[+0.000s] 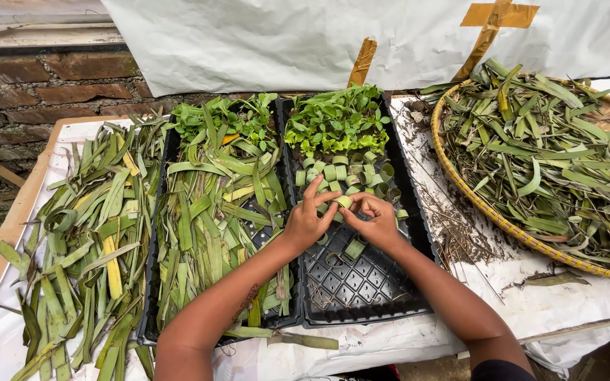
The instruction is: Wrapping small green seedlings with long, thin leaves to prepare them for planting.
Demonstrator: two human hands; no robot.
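My left hand [306, 220] and my right hand [374, 217] meet over a black plastic seedling tray [361, 282]. Together they pinch a small rolled green leaf cup [343, 202] between thumbs and fingers. Just beyond it stand several more rolled leaf cups [344, 173], and behind those a patch of green seedlings [337, 120] fills the tray's far end. One more leaf cup [355, 248] lies in the tray below my right hand.
A second black tray [158, 296] to the left holds long leaf strips [213, 204] and seedlings. More leaf strips [86, 240] lie loose on the white-covered table at left. A round woven basket [474, 204] of leaf strips sits at right. A white sheet hangs behind.
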